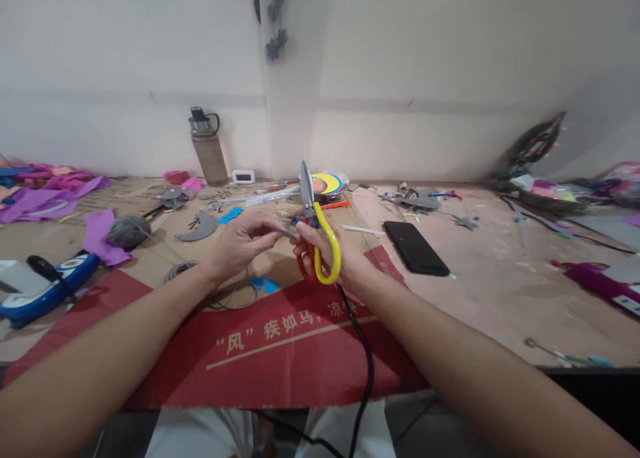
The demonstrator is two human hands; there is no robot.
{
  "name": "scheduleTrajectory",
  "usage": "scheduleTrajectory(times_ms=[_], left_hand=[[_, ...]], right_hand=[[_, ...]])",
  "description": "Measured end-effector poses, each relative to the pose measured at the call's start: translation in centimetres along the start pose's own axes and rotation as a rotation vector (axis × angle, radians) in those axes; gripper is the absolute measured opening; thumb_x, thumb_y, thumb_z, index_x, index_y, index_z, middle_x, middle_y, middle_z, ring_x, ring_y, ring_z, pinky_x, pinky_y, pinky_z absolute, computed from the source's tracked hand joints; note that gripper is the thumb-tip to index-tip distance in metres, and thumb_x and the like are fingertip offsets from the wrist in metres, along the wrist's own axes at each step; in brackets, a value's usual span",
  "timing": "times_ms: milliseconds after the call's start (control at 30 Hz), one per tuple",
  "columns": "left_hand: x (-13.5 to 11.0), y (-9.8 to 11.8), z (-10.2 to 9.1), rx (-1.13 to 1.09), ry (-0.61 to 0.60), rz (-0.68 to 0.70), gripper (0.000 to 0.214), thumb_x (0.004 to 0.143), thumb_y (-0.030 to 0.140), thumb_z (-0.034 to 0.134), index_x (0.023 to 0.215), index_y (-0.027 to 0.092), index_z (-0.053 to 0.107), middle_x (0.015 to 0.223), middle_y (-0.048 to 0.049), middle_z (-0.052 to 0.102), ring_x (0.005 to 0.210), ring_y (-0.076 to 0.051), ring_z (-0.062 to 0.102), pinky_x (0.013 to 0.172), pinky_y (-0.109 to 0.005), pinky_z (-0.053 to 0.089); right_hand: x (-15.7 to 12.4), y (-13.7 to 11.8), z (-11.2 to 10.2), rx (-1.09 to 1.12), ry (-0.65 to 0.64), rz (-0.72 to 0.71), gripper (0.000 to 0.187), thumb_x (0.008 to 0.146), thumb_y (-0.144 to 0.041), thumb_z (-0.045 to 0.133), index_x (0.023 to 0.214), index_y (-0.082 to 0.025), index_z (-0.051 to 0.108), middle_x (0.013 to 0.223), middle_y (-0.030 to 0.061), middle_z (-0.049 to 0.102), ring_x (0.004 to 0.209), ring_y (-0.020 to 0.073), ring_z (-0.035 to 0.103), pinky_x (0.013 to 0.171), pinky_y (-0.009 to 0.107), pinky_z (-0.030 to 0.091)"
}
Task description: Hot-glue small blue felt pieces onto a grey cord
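Note:
My right hand (pixel 323 245) is closed round a pair of scissors (pixel 320 235) with yellow and red handles, their blades pointing up and pressed close together. Opposite it, my left hand (pixel 245 241) pinches a small grey piece (pixel 289 233) that looks like felt. The far end of this piece meets my right fingertips; whether they grip it too, I cannot tell. Below my hands lie a blue cut-out scrap (pixel 265 285) and a loop of grey yarn. A grey crescent shape (pixel 200 227) rests beyond my left wrist.
Red printed cardboard (pixel 300 365) covers the table's front edge. A black phone (pixel 416 248) lies right, a ball of grey yarn (pixel 127 231) left. Behind stand a water bottle (pixel 209 155) and a small white clock (pixel 243 177). A black cable (pixel 367 351) hangs over the edge.

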State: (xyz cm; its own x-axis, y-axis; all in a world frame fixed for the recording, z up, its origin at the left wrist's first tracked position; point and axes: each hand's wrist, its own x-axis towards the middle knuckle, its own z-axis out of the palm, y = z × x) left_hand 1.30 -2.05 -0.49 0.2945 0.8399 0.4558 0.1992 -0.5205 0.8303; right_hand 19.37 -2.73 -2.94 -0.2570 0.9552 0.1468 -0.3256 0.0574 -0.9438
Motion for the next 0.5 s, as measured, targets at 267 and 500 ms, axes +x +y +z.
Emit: scheduleTrajectory(times_ms=[267,500], left_hand=[[-0.5,-0.1,1.6,-0.285,0.056,-0.174,0.012,0.075,0.019,0.073,0.086,0.019,0.072,0.078,-0.0036,0.066,0.068,-0.013,0.057,0.067,-0.023,0.045],[-0.6,-0.7,2.8,-0.272,-0.075,-0.222,0.017,0.075,0.031,0.073,0.084,0.017,0.067,0.08,-0.0034,0.066,0.073,-0.014,0.058,0.067,-0.025,0.044]], right_hand=[[-0.4,-0.1,1.0,0.104,-0.016,-0.008,0.057,0.067,-0.035,0.078,0.114,-0.022,0.049,0.059,-0.0088,0.056,0.044,0.0061,0.049,0.041,0.016,0.041],[-0.1,0.3,0.9,0.165,0.17,-0.083,0.062,0.063,-0.032,0.08,0.114,-0.023,0.045,0.063,-0.0078,0.059,0.048,0.0086,0.056,0.046,0.02,0.048]])
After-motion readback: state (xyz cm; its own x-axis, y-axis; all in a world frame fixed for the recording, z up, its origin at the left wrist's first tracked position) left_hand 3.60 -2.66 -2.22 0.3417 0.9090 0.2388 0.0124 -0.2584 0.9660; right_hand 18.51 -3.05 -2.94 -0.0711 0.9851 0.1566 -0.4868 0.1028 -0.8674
